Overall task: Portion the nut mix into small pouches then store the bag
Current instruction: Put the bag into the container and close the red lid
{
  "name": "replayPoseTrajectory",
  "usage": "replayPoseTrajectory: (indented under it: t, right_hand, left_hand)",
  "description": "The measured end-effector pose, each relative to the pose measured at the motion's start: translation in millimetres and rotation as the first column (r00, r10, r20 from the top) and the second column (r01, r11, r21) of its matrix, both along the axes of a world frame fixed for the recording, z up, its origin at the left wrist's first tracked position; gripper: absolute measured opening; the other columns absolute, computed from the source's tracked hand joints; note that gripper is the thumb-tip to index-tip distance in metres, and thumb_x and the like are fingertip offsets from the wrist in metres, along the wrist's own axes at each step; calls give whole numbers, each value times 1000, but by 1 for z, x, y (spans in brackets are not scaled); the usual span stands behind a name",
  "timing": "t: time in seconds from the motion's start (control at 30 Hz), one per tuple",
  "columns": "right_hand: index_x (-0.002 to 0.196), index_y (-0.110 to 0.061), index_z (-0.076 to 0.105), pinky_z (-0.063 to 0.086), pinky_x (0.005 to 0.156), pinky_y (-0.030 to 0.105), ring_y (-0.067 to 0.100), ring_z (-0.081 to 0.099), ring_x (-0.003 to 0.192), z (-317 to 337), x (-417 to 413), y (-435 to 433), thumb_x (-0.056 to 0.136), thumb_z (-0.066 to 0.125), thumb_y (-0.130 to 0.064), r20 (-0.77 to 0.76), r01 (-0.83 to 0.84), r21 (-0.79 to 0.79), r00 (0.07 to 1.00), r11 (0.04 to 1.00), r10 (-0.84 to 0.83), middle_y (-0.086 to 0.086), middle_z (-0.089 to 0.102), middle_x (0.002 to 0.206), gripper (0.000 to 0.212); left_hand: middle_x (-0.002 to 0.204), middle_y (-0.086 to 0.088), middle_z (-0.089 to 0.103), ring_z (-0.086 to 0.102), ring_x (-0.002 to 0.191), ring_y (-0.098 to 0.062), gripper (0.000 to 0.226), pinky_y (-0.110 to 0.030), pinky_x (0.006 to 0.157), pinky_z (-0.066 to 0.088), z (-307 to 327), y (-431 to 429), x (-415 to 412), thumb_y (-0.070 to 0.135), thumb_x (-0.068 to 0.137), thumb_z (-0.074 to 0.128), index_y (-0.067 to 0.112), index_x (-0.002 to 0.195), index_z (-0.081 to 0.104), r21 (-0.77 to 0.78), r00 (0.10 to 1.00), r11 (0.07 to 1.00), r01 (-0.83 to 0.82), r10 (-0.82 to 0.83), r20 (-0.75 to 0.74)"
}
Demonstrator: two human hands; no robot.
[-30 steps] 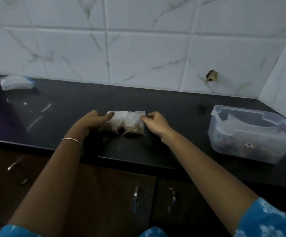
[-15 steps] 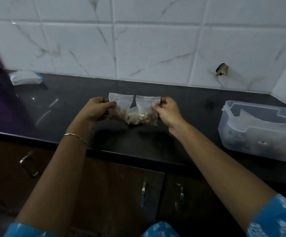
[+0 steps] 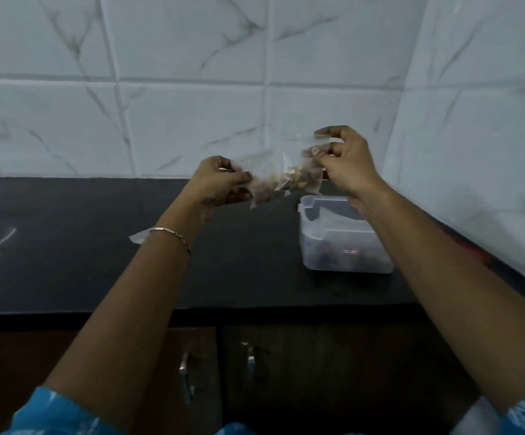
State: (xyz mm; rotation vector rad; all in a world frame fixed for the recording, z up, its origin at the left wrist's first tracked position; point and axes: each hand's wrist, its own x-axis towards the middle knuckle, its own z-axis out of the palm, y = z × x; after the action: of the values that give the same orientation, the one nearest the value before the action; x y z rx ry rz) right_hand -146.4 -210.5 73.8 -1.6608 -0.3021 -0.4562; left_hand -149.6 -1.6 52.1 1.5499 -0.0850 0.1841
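Pinched aloft at both ends: nut pouches point(image 3: 278, 180).
Stretched left to right, tilted up toward right hand point(image 3: 345, 164), lower end gripped by left hand point(image 3: 217, 183); clear container point(image 3: 345, 246) just below right hand, toward countertop's point(image 3: 66, 246) right edge.

**A home kitchen, by our reading**

We stand at a dark stone countertop point(image 3: 66, 246) that runs into a corner, backed by white, marble-veined wall tiles point(image 3: 192, 120) with grey grout lines. Below its front edge we see brown wooden cabinet doors point(image 3: 333, 372) with metal handles point(image 3: 185, 375). A clear plastic storage container point(image 3: 345, 246) sits on the counter near the corner, and small clear pouches of nut mix point(image 3: 273, 180) are held up over the counter. Food, storage and fitted cupboards tell us kitchen.
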Motion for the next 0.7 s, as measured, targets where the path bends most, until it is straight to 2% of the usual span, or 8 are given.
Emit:
replayPoseTrajectory:
  t: [0.17, 0.27, 0.33, 0.4, 0.47, 0.53, 0.6, 0.7]
  right_hand:
    - [110, -12, 55, 53, 59, 20, 12, 70, 77, 2, -3, -80, 94, 53, 4, 14, 179, -83, 984, 980, -179, 12, 69, 104, 22]
    - [98, -12, 52, 49, 49, 16, 16, 68, 83, -7, -3, -111, 92, 51, 9, -33, 208, -160, 976, 965, -216, 17, 65, 107, 23]
    - [88, -17, 51, 47, 51, 18, 19, 69, 89, -17, -1, -124, 90, 49, 11, -61, 219, -225, 969, 950, -238, 15, 64, 100, 27]
    - [84, -20, 50, 47, 60, 23, 22, 67, 93, -27, 3, -131, 90, 52, 7, -58, 228, -320, 964, 919, -259, 9, 60, 94, 27]
    - [88, -18, 51, 49, 68, 30, 23, 60, 89, -34, 6, -134, 91, 55, 1, -52, 209, -422, 966, 882, -254, 4, 56, 92, 20]
    - [92, -15, 51, 50, 75, 38, 23, 56, 86, -36, 7, -134, 92, 56, -1, -64, 155, -506, 974, 848, -216, 1, 54, 89, 15]
    - [90, -16, 52, 50, 73, 39, 25, 59, 86, -37, 5, -131, 91, 58, -2, -96, 71, -577, 983, 814, -154, 0, 55, 87, 15]
    - [91, -16, 56, 45, 67, 29, 20, 56, 82, -37, 1, -125, 85, 63, -2, -148, -35, -692, 984, 721, -95, 2, 57, 88, 17]
  left_hand:
    - [92, -14, 58, 64, 65, -20, 30, -28, 52, 59, 2, -75, 0, -5, 91, 58, 4, 111, 38, 99, 995, 991, 94, -96, 21]
    - [98, -19, 58, 63, 67, -23, 30, -36, 62, 61, -1, -102, 2, -4, 91, 58, 7, 111, 38, 287, 989, 948, 137, -148, 16]
    - [105, -24, 57, 62, 72, -28, 30, -46, 71, 60, -3, -115, 4, -5, 91, 56, 7, 113, 40, 438, 987, 887, 147, -162, -4]
    - [100, -19, 58, 63, 74, -29, 35, -46, 76, 59, -4, -124, 6, -4, 91, 55, 7, 122, 43, 602, 980, 779, 175, -196, -32]
    - [101, -13, 56, 64, 78, -26, 42, -34, 75, 58, -3, -130, 5, -1, 90, 57, 9, 129, 47, 760, 975, 629, 164, -220, -28]
    - [118, -12, 57, 62, 97, -26, 47, -28, 78, 52, 1, -134, 6, 4, 88, 60, 13, 134, 51, 897, 971, 430, 104, -237, 1]
    - [131, -7, 55, 55, 114, -25, 49, -27, 87, 44, 1, -137, 8, 10, 87, 61, 18, 134, 54, 970, 966, 239, 49, -257, 15]
    - [134, -6, 54, 53, 119, -25, 45, -31, 96, 43, -1, -141, 14, 15, 86, 66, 20, 130, 59, 991, 965, 130, 20, -262, 15]
